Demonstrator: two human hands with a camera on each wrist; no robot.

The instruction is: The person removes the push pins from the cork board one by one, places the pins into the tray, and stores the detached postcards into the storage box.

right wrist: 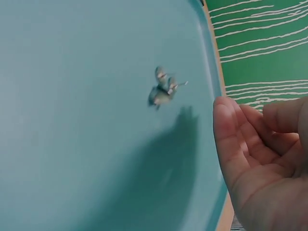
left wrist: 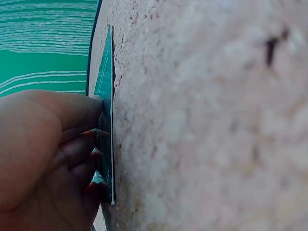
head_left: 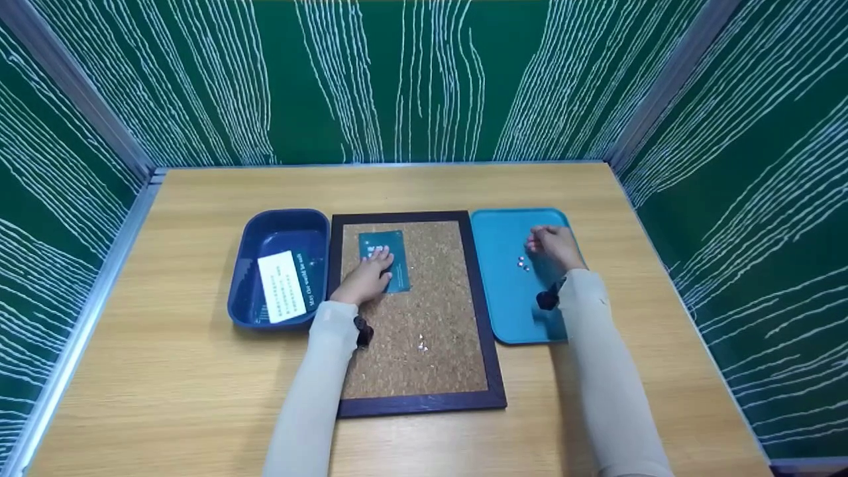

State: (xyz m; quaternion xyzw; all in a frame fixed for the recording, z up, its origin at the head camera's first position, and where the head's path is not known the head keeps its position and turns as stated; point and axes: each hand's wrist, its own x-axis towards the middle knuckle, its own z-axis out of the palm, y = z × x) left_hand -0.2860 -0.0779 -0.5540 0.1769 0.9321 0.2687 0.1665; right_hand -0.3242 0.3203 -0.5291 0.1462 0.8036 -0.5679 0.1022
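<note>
A teal printed card (head_left: 398, 268) lies flat on the framed corkboard (head_left: 437, 291), towards its upper left. My left hand (head_left: 368, 275) rests on the card, and its fingertips (left wrist: 91, 108) press the surface in the left wrist view. Over the blue tray (head_left: 510, 305) hovers my right hand (head_left: 555, 245), its fingers loosely bent with nothing visible between them. Several metal thumbtacks (right wrist: 164, 89) sit in a small cluster on the tray, just beside the right fingertips and apart from them.
Left of the corkboard stands a dark blue bin (head_left: 242, 285) with a white-and-teal card (head_left: 281, 285) inside. A few small shiny pieces (head_left: 422, 343) lie on the lower cork. Green panels with white lines (head_left: 430, 79) wall in the wooden table (head_left: 165, 377).
</note>
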